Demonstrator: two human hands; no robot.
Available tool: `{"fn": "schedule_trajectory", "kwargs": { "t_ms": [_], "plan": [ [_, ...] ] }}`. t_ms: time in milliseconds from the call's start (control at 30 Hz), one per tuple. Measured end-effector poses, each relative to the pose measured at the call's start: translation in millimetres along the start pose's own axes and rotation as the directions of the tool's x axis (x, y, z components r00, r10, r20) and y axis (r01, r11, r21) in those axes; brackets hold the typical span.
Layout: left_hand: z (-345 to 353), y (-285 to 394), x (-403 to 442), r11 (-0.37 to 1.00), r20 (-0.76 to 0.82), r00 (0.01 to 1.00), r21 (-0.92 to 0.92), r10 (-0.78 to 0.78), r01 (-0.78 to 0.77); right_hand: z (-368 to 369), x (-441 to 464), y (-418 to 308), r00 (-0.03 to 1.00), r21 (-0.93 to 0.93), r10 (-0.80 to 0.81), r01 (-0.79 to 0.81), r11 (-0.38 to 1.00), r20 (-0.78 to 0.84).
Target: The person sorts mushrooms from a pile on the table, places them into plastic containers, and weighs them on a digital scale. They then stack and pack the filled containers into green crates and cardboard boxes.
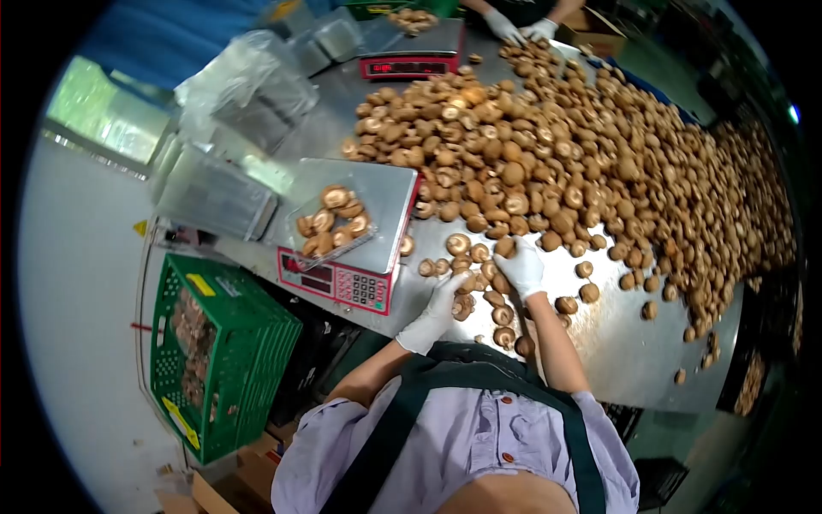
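Note:
Both of my hands wear white gloves and work among loose brown mushrooms (503, 315) on the metal table. My left hand (445, 301) is closed around a mushroom (463, 306) near the table's front edge. A brown mushroom (505, 248) sits at the fingers of my right hand (522, 269), which are wrapped against it. To the left, a clear tray of mushrooms (332, 224) rests on the plate of a red and silver scale (390, 193). A large heap of mushrooms (548, 154) spreads behind and to the right of my hands.
Empty clear trays (210, 193) and plastic bags (244, 77) lie on the table's left side. A green crate (231, 360) stands at the lower left. Beyond the heap are a second scale (411, 64) and a co-worker's gloved hands (522, 30).

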State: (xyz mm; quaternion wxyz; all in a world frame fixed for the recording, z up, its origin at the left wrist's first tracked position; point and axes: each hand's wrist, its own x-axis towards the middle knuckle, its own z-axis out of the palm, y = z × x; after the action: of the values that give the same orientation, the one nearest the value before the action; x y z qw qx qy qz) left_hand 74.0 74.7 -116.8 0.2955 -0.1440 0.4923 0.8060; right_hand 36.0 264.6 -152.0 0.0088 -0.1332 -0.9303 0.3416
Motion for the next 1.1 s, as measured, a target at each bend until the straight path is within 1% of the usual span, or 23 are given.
{"fn": "schedule_trajectory", "kwargs": {
  "t_ms": [33, 100, 133, 167, 200, 233, 367, 400, 467, 500, 533, 567, 600, 633, 700, 767, 833, 867, 900, 933, 967, 1033, 1100],
  "plan": [
    [-3.5, 2.3, 1.0, 0.989, -0.050, 0.989, 0.059, 0.137, -0.134, -2.3, 0.6, 7.1, 1.000, 0.045, -0.002, 0.002, 0.999, 0.001],
    [2.6, 36.9, -20.8, 0.982, -0.114, 0.976, 0.041, 0.187, -0.183, -10.4, -4.3, 17.7, 0.995, 0.164, -0.064, 0.076, 0.983, -0.075],
    [-0.3, 53.4, -31.1, 0.913, -0.132, 0.923, 0.247, 0.363, -0.324, -23.1, -7.5, 11.0, 0.996, 0.372, 0.076, -0.091, 0.924, 0.052],
    [-7.9, 66.3, -36.7, 0.787, -0.111, 0.844, 0.442, 0.524, -0.430, -31.3, -10.9, 6.8, 0.988, 0.472, 0.129, -0.155, 0.868, 0.088],
    [-29.0, 69.9, -31.2, 0.677, -0.086, 0.766, 0.537, 0.637, -0.502, -34.2, -10.5, 7.6, 0.973, 0.581, 0.162, -0.229, 0.781, 0.167],
    [-41.4, 86.4, -34.8, 0.526, -0.060, 0.673, 0.676, 0.737, -0.516, -40.7, -10.7, -0.5, 0.951, 0.670, 0.186, -0.307, 0.676, 0.247],
    [-75.2, 158.6, -59.9, 0.436, -0.173, 0.478, 0.734, 0.861, -0.521, -58.6, -17.2, -72.6, 0.946, 0.745, -0.058, -0.213, 0.632, 0.320],
    [-86.3, 172.5, -62.0, 0.389, -0.193, 0.394, 0.766, 0.899, -0.511, -59.3, -16.2, -94.9, 0.950, 0.714, -0.170, -0.074, 0.696, 0.263],
    [-92.4, 199.8, -71.6, 0.370, -0.212, 0.348, 0.789, 0.913, -0.490, -56.0, -12.5, -139.9, 0.930, 0.628, -0.304, 0.113, 0.770, 0.206],
    [-101.4, 208.1, -69.5, 0.345, -0.203, 0.321, 0.804, 0.925, -0.484, -56.2, -15.2, -169.4, 0.935, 0.602, -0.306, 0.141, 0.786, 0.179],
    [-108.8, 213.5, -66.6, 0.433, -0.270, 0.360, 0.736, 0.893, -0.520, -55.8, -13.8, -195.4, 0.909, 0.621, -0.387, 0.215, 0.754, 0.156],
    [-117.8, 217.4, -61.9, 0.433, -0.274, 0.354, 0.733, 0.894, -0.525, -45.1, -9.7, -213.5, 0.886, 0.569, -0.447, 0.305, 0.764, 0.125],
    [-128.6, 218.3, -55.7, 0.299, -0.139, 0.367, 0.854, 0.920, -0.426, -24.7, -3.0, -225.5, 0.846, 0.551, -0.532, 0.436, 0.711, 0.017],
    [-139.1, 217.6, -48.1, 0.142, -0.005, 0.393, 0.936, 0.920, -0.322, -12.6, -0.5, -243.8, 0.768, 0.409, -0.631, 0.614, 0.675, -0.110],
    [-151.5, 206.8, -35.8, 0.074, 0.014, 0.569, 0.989, 0.823, -0.131, 12.8, 9.3, -270.0, 0.713, 0.162, -0.700, 0.685, 0.710, 0.052],
    [-151.0, 201.1, -35.7, -0.133, 0.055, 0.592, 0.987, 0.804, 0.089, 51.5, 16.9, -267.4, 0.657, -0.092, -0.737, 0.753, 0.652, 0.159],
    [-163.0, 199.7, -37.0, 0.006, 0.118, 0.484, 0.969, 0.867, -0.247, 57.3, 18.8, -264.4, 0.708, 0.100, -0.687, 0.681, 0.726, 0.164],
    [-170.8, 202.0, -38.5, 0.075, 0.084, 0.450, 0.943, 0.889, -0.325, 56.0, 23.2, -257.7, 0.728, 0.226, -0.675, 0.642, 0.733, 0.120],
    [-175.0, 205.6, -47.9, 0.145, 0.042, 0.425, 0.906, 0.904, -0.399, 54.1, 24.5, -246.4, 0.755, 0.352, -0.650, 0.588, 0.729, 0.085],
    [-181.1, 212.8, -54.8, 0.118, 0.029, 0.370, 0.922, 0.929, -0.369, 46.7, 21.3, -235.5, 0.823, 0.423, -0.563, 0.483, 0.766, 0.080],
    [-197.1, 215.4, -53.9, 0.170, -0.027, 0.354, 0.909, 0.935, -0.381, 38.0, 18.0, -224.3, 0.880, 0.491, -0.469, 0.376, 0.786, 0.078],
    [-227.0, 221.8, -51.5, 0.307, -0.154, 0.334, 0.826, 0.930, -0.472, 28.5, 12.8, -197.2, 0.957, 0.522, -0.274, 0.185, 0.833, 0.098],
    [-246.3, 232.4, -49.9, 0.536, -0.311, 0.442, 0.589, 0.841, -0.605, 18.7, -1.2, -180.4, 0.993, 0.555, -0.089, 0.027, 0.831, 0.084]
  ]
}}
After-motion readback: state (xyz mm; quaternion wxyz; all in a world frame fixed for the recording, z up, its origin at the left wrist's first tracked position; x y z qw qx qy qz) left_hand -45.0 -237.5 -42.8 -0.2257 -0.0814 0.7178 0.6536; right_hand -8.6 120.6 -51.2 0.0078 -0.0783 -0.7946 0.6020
